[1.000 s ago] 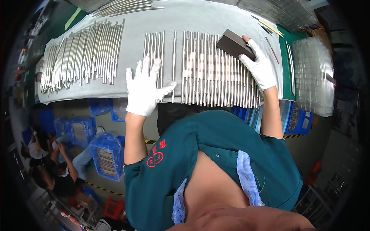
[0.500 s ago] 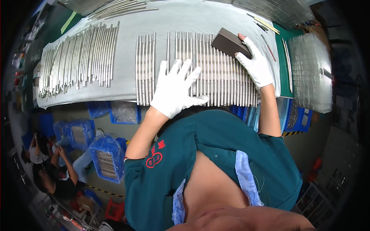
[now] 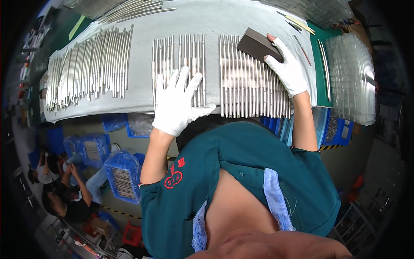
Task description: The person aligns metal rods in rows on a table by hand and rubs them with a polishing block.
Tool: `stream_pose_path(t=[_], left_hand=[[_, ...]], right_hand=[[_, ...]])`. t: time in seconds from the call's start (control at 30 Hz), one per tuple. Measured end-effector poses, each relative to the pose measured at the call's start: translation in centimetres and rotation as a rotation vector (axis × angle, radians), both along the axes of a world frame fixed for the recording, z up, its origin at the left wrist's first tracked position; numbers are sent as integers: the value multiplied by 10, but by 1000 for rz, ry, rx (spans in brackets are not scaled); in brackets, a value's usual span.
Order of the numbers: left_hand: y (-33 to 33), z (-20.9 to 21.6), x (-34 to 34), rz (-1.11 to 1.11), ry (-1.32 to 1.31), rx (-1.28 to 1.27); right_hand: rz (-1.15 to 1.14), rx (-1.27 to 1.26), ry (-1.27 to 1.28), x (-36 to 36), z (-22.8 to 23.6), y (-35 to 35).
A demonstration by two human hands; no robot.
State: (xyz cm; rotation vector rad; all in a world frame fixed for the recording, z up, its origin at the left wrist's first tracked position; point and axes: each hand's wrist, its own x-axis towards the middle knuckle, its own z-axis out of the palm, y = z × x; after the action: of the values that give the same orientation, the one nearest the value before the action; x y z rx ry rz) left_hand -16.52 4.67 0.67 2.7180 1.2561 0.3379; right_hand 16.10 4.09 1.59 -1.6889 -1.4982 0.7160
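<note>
My left hand (image 3: 174, 105), in a white glove, lies flat with spread fingers over a small group of metal rods (image 3: 191, 52). Just left of that group, partly under the same hand, is another batch of upright rods (image 3: 162, 54). In my right hand (image 3: 290, 71), gloved with the thumb and a fingertip bare, is a dark brown rectangular block (image 3: 258, 44). The block rests slanted over the upper end of a wide row of rods (image 3: 252, 93). A strip of white cloth separates this row from the rods by my left hand.
A large bunch of rods (image 3: 90, 64) covers the left of the white cloth (image 3: 142, 26). More rods (image 3: 133, 9) lie at the far edge. Clear plastic trays (image 3: 351, 77) are stacked right, near pens (image 3: 297, 21). Blue crates (image 3: 123, 175) stand below; co-workers (image 3: 71, 194) sit lower left.
My left hand has slid left, and the rods under it have moved left with it, opening a gap beside the wide row. My right hand still holds the block in nearly the same place.
</note>
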Motion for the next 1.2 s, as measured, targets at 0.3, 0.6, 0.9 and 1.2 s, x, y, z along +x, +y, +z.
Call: stream_pose_path(t=[0.3,0.6,0.9,1.2], left_hand=[[-2,1,-7,39,78,-11],[-19,-3,-1,-115,-13,-32],[-18,-13,-5,-156,-20,126],[-18,2,-6,-264,-354,90]], right_hand=[[-11,-21,9,0,1,-1],[33,-127,11,-2,18,-2],[146,-129,-75,-11,20,9],[436,-4,-137,-29,18,62]])
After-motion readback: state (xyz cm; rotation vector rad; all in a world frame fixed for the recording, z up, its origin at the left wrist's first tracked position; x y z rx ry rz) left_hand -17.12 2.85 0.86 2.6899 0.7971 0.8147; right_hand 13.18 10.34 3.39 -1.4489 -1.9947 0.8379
